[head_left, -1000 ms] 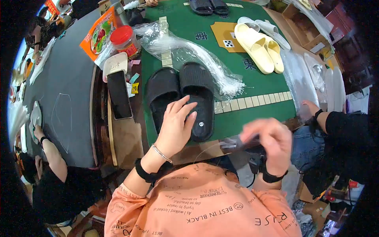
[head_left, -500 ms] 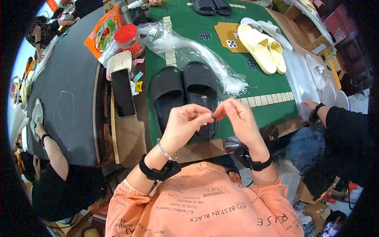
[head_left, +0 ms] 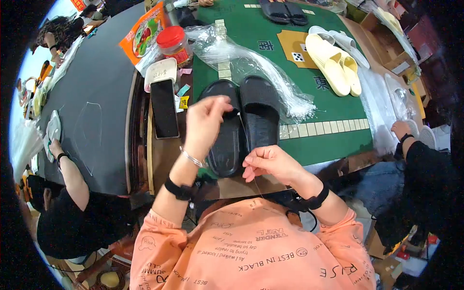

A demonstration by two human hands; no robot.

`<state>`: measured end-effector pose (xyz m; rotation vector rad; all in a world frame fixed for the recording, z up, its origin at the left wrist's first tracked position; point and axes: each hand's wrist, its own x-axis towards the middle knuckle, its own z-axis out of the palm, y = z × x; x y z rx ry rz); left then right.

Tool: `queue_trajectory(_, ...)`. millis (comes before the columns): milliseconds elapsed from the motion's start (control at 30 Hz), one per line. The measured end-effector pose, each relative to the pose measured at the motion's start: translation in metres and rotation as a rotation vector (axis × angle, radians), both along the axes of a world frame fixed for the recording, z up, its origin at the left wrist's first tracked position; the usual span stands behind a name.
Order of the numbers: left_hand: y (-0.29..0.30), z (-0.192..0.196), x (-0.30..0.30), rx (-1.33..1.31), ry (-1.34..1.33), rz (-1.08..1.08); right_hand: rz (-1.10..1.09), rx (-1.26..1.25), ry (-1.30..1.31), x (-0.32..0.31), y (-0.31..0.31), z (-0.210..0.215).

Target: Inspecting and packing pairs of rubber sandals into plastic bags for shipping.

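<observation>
A pair of black slide slippers lies side by side on the green mat, the left slipper [head_left: 224, 151] partly covered by my left hand [head_left: 205, 118]. That hand hovers at the left strap with its fingers bent together; what they hold, if anything, is hidden. Over the front edge of the pair, my right hand [head_left: 271, 165] pinches a thin clear strand [head_left: 244, 129]. The strand runs up to a small white tip between the straps and also trails below my fingers. Beyond the right slipper [head_left: 261, 121], a plastic bag [head_left: 256, 63] spills a bundle of fine white strands.
Left of the mat lie a dark phone [head_left: 164, 108], a white box [head_left: 161, 72], a red-lidded jar [head_left: 174, 43] and an orange packet [head_left: 145, 36]. Cream slippers [head_left: 331, 63] rest at the far right. People work on both sides, one hand [head_left: 401, 129] at the right edge.
My hands, together over the slippers before, have come apart. The left moved up to the left strap; the right dropped nearer to me with the strand stretched out. The view shifted slightly.
</observation>
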<state>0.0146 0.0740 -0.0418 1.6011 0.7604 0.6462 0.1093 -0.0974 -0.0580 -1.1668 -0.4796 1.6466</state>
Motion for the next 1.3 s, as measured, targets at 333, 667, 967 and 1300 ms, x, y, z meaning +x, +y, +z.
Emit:
queue_trajectory(333,0.096,-0.053,0.04,0.399,0.381,-0.03,-0.05,-0.158,0.301,-0.007,0.037,-0.029)
queue_trajectory(667,0.107,-0.071,0.075,0.54,0.807,-0.305,-0.291,-0.086,0.188,-0.021,0.111,-0.043)
queue_trajectory(967,0.115,-0.08,0.065,0.376,0.485,-0.292,-0.287,-0.039,0.064,-0.016,0.084,-0.029)
queue_trajectory(1300,0.111,-0.078,0.071,0.25,0.452,-0.141,0.004,-0.069,-0.451,0.029,-0.054,0.002)
